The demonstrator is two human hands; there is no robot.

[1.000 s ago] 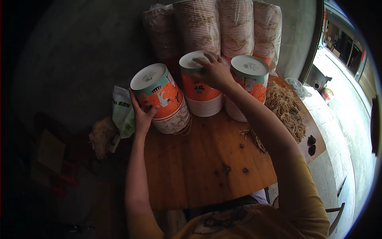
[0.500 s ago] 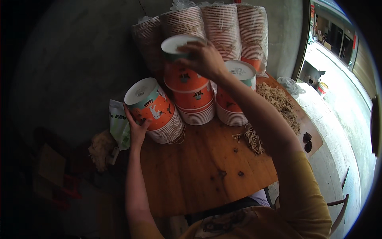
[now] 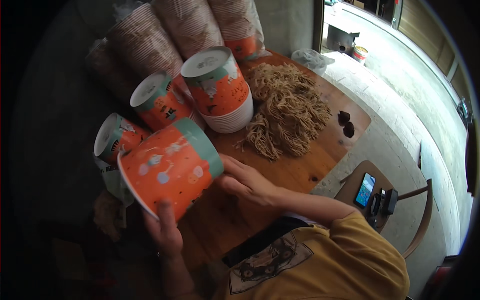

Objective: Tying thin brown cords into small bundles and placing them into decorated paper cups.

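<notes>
one orange bucket (image 3: 170, 167) with a green band, held tilted on its side above the desk (image 3: 325, 150), between the two grips. the left grip (image 3: 164, 230) is clamped on the bucket at its open rim, the thumb lying flat on the outer wall; the right grip (image 3: 247, 181) meets the green band at the base end, and whether it is clamped there or only supports cannot be told. the bucket's wall spans the space up and right of the left grip, up and left of the right.

beyond the grips stand three overturned stacks: the left stack (image 3: 120, 135), its lower part covered by the bucket; the middle stack (image 3: 162, 102), partly covered likewise; and the right stack (image 3: 217, 92), in plainer view. farther off, the wrapped stacks (image 3: 145, 42) are cut by the upper edge or sunk in shadow. a heap of string (image 3: 290, 110) lies beyond the right grip. hidden are the left fingers, behind the rim, the right fingertips, the bucket's inside and its base. a pale bag (image 3: 112, 177) left of the left grip is dim.

half a second earlier, the left grip lay against the left stack and the right grip held a bucket raised, base up, over the middle stack; the view has since swung right, bringing in a phone (image 3: 365, 189) to the right of the right grip.
</notes>
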